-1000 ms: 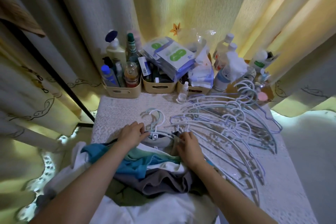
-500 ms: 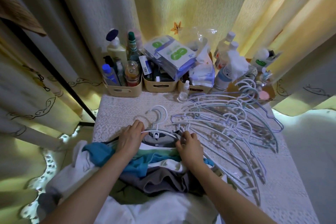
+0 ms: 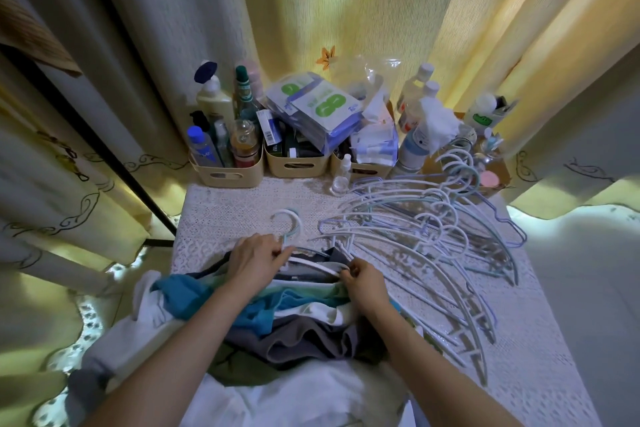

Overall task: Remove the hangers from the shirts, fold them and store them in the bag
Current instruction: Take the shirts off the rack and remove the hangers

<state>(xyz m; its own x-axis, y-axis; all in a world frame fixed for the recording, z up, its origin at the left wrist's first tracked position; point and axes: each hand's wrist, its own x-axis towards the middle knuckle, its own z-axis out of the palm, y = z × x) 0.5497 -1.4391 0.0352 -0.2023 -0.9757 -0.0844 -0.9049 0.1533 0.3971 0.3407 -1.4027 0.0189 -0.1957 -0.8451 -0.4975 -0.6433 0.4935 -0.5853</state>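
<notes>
Curtains closed in the back and both sides of a table spread with a lace cloth. Along its far edge stood three beige baskets packed with bottles and packets. A dark pole slanted down close to the left edge, and pale floor lay open beyond the right edge. A fan of loose hangers covered the right half of the cloth, nearly to that edge. A bare strip of lace remained on the left between the baskets and the hands.

At the near edge, a heap of shirts lay bunched, white cloth spilling over the left corner. On top, a white hanger sat in a dark collar, its hook pointing toward the baskets. The left hand gripped it by the neck with curled fingers. The right hand pinched the hanger's right arm at the collar edge, just beside the nearest loose hanger.
</notes>
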